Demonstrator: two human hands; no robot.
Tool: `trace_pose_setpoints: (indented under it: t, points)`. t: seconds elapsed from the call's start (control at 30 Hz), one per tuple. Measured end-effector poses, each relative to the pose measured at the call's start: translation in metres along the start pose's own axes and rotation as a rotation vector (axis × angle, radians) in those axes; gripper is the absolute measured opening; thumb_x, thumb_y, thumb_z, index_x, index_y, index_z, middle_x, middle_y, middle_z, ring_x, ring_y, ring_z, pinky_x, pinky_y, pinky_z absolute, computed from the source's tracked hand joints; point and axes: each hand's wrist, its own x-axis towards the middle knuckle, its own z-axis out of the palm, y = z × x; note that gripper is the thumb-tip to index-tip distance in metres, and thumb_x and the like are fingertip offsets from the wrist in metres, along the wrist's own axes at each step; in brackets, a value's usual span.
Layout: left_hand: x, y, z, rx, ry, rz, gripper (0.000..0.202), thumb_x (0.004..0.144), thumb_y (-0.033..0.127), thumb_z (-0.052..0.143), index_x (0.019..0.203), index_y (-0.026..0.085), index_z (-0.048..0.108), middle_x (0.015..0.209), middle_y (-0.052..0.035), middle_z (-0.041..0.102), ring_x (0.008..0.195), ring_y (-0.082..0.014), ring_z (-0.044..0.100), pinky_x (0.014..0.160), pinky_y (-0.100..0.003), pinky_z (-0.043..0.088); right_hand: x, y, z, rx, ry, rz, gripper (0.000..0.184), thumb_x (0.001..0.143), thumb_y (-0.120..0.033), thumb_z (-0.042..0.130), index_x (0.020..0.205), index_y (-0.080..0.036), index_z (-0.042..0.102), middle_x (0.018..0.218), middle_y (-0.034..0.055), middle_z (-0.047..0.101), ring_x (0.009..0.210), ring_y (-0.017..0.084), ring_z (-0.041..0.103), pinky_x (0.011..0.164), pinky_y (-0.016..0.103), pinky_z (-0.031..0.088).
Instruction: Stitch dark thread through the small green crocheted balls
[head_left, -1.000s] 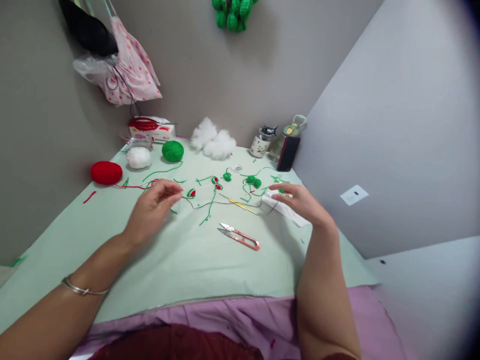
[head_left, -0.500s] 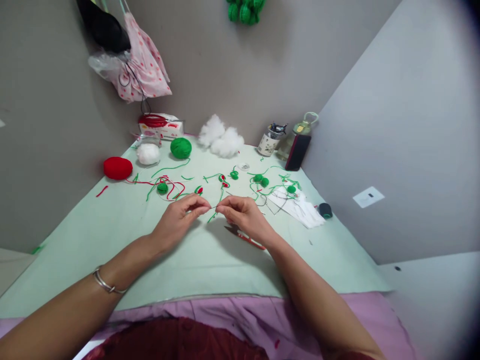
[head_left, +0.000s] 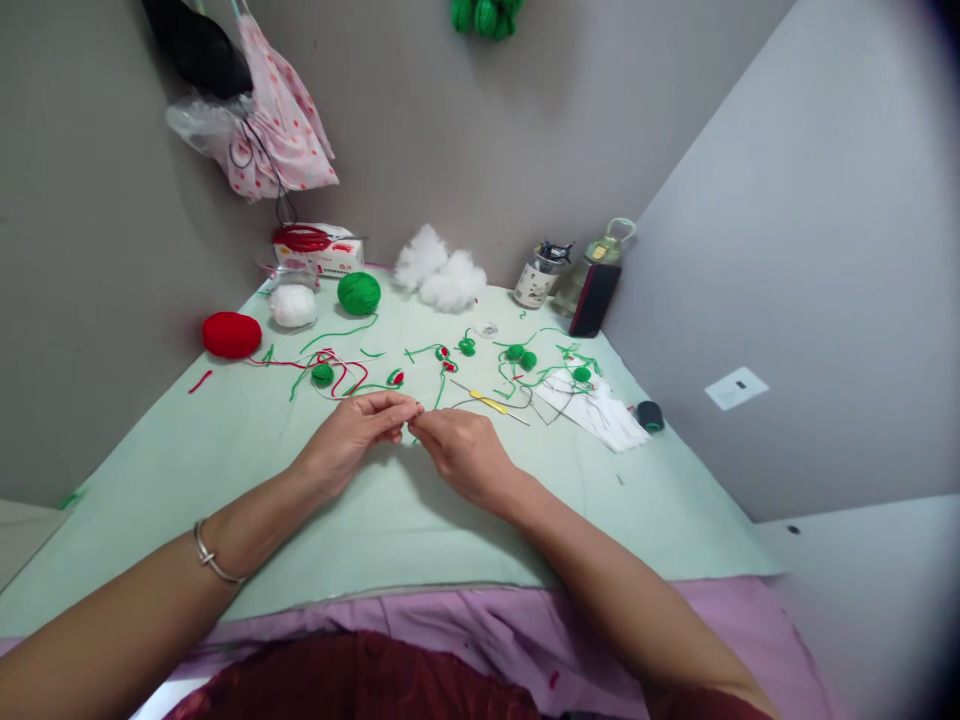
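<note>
My left hand (head_left: 358, 432) and my right hand (head_left: 459, 452) meet over the pale green table (head_left: 225, 450), fingertips pinched close together. Both pinch something thin between them, too small to name. Just beyond the fingers lie a small red-and-green crocheted piece (head_left: 395, 378), green yarn strands (head_left: 439, 390) and a yellow-handled crochet hook (head_left: 491, 403). A silver bangle sits on my left wrist.
A red yarn ball (head_left: 231, 334), white yarn ball (head_left: 293, 305) and green yarn ball (head_left: 358, 293) lie at the back left, white stuffing (head_left: 439, 272) at the back. A jar (head_left: 538, 280), bottle (head_left: 600, 262), white paper (head_left: 596, 410) and black spool (head_left: 649, 415) are at right. A pink bag (head_left: 274, 120) hangs on the wall.
My right hand came from the white paper at right to meet the left hand at the centre. Both hands closed into pinches and moved nearer each other; the scissors are now hidden.
</note>
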Motion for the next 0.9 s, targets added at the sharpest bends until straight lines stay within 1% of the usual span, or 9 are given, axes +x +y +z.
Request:
trace_pose_setpoints:
  t: [0.07,0.13,0.2,0.27,0.33,0.47,0.63,0.77,0.9]
  points:
    - [0.000,-0.004,0.001,0.169,0.056,0.122,0.024,0.082,0.045,0.076,0.085,0.021,0.078,0.087,-0.0036,0.070,0.074,-0.0167,0.058,0.070,-0.029,0.048,-0.001,0.001,0.001,-0.060,0.005,-0.024,0.030,0.104,-0.022,0.041,0.095,-0.018,0.069,0.081,0.0066,0.071,0.069,0.015,0.054,0.065,0.028,0.029]
    - [0.000,-0.007,0.001,0.339,0.086,0.291,0.022,0.087,0.043,0.070,0.086,0.022,0.078,0.090,-0.0047,0.071,0.084,-0.0204,0.062,0.075,-0.031,0.049,-0.001,0.003,-0.003,-0.062,0.014,-0.002,0.028,0.104,-0.023,0.043,0.096,-0.018,0.069,0.083,0.0070,0.072,0.071,0.015,0.056,0.065,0.027,0.030]
    - [0.000,-0.009,0.001,0.465,0.069,0.428,0.021,0.092,0.039,0.065,0.088,0.023,0.078,0.091,-0.0054,0.071,0.089,-0.0218,0.063,0.079,-0.032,0.048,0.000,0.005,-0.009,-0.032,0.024,0.038,0.027,0.104,-0.025,0.044,0.093,-0.018,0.068,0.082,0.0066,0.072,0.072,0.015,0.057,0.066,0.026,0.032]
    - [0.000,-0.010,0.001,0.531,0.034,0.481,0.019,0.093,0.036,0.063,0.089,0.024,0.078,0.090,-0.0053,0.072,0.087,-0.0215,0.064,0.080,-0.033,0.048,0.001,0.006,-0.015,0.022,0.029,0.077,0.027,0.104,-0.026,0.045,0.089,-0.019,0.067,0.078,0.0050,0.070,0.070,0.015,0.056,0.066,0.025,0.033]
    - [-0.001,-0.010,0.000,0.534,0.028,0.474,0.017,0.091,0.035,0.066,0.086,0.024,0.077,0.086,-0.0046,0.072,0.083,-0.0212,0.063,0.077,-0.032,0.047,0.001,0.006,-0.018,0.083,0.026,0.104,0.026,0.103,-0.026,0.047,0.087,-0.019,0.067,0.075,0.0034,0.068,0.068,0.014,0.055,0.067,0.025,0.033]
    - [-0.003,-0.005,0.001,0.466,0.060,0.413,0.014,0.083,0.033,0.073,0.074,0.023,0.074,0.077,-0.0027,0.067,0.077,-0.0202,0.060,0.071,-0.031,0.046,0.002,0.004,-0.020,0.170,0.000,0.133,0.021,0.100,-0.022,0.052,0.086,-0.020,0.068,0.072,0.0013,0.066,0.064,0.013,0.052,0.066,0.024,0.033]
    - [-0.004,0.001,0.002,0.404,0.066,0.318,0.015,0.075,0.030,0.077,0.065,0.022,0.069,0.072,-0.0011,0.063,0.075,-0.0192,0.058,0.073,-0.032,0.045,0.004,-0.001,-0.023,0.255,-0.024,0.178,0.020,0.098,-0.021,0.055,0.083,-0.019,0.069,0.062,-0.0029,0.056,0.057,0.010,0.041,0.063,0.023,0.031]
    - [-0.004,0.004,0.001,0.289,0.012,0.266,0.019,0.072,0.032,0.081,0.066,0.020,0.066,0.080,-0.0017,0.063,0.081,-0.0191,0.060,0.080,-0.033,0.047,0.004,-0.002,-0.024,0.324,-0.045,0.203,0.022,0.097,-0.023,0.055,0.081,-0.018,0.069,0.059,-0.0045,0.049,0.056,0.009,0.038,0.062,0.023,0.030]
    - [-0.006,0.003,0.002,0.113,-0.064,0.209,0.023,0.078,0.034,0.079,0.073,0.019,0.062,0.087,-0.0035,0.069,0.085,-0.0193,0.064,0.083,-0.035,0.050,0.004,-0.001,-0.024,0.408,-0.051,0.217,0.024,0.097,-0.027,0.055,0.079,-0.017,0.068,0.059,-0.0048,0.047,0.057,0.009,0.037,0.061,0.023,0.030]
